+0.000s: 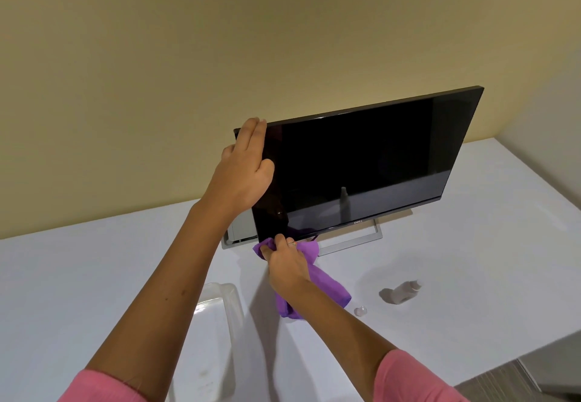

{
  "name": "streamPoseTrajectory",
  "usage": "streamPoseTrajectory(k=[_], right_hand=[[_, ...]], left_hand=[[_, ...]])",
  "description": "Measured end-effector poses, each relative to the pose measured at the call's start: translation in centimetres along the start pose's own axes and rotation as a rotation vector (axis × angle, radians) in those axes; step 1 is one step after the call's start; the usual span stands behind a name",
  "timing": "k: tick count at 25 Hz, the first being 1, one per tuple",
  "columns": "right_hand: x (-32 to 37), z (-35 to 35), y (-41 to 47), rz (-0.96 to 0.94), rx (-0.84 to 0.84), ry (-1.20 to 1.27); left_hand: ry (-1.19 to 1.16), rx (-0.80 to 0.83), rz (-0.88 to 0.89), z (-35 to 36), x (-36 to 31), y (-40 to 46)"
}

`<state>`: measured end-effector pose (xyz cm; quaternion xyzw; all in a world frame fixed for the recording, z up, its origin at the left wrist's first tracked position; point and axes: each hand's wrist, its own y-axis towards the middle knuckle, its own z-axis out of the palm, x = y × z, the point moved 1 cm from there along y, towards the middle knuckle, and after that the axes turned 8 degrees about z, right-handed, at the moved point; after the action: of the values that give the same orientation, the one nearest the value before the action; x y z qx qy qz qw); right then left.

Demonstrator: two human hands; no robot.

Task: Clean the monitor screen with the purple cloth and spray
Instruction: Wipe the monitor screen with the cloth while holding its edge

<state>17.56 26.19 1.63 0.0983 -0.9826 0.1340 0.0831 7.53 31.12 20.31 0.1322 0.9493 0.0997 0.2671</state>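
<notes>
Right now the left hand (243, 166) lies flat with straight fingers along the upper left corner of the monitor (361, 169), steadying it, while the right hand (287, 265) pinches the purple cloth (327, 285) in curled fingers and presses a bunched fold against the lower left edge of the dark screen; the rest of the cloth hangs down under the wrist toward the white tabletop (94, 276). The step in hand looks like wiping the bottom strip of the panel. To do it well, I would keep the bracing hand on the frame rather than the glass, so no fresh prints are left, and draw the cloth sideways along the bottom edge in one light, even pass, since the monitor stands tilted on a slim silver stand (371, 235) and a hard push could rock it. The spray bottle (404, 291) lies on its side on the tabletop, well right of the cloth, with a small clear cap (360, 310) near it; a clear plastic container (220, 304) sits near the left forearm. The only readable writing is the "DELL" logo (358, 222) on the bottom bezel; the bottle's label is too small to read.
</notes>
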Motion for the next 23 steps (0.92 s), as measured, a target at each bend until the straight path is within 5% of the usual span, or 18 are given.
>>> streamPoseTrajectory(k=[15,23], right_hand=[[-0.9,0.6,-0.1,-0.068,0.012,0.073],[-3.7,-2.8,-2.9,0.003,-0.051,0.935]], left_hand=[[0.05,-0.048,0.066,0.5,0.9,0.4],[-0.052,-0.143,0.054,2.0,1.6,-2.5]])
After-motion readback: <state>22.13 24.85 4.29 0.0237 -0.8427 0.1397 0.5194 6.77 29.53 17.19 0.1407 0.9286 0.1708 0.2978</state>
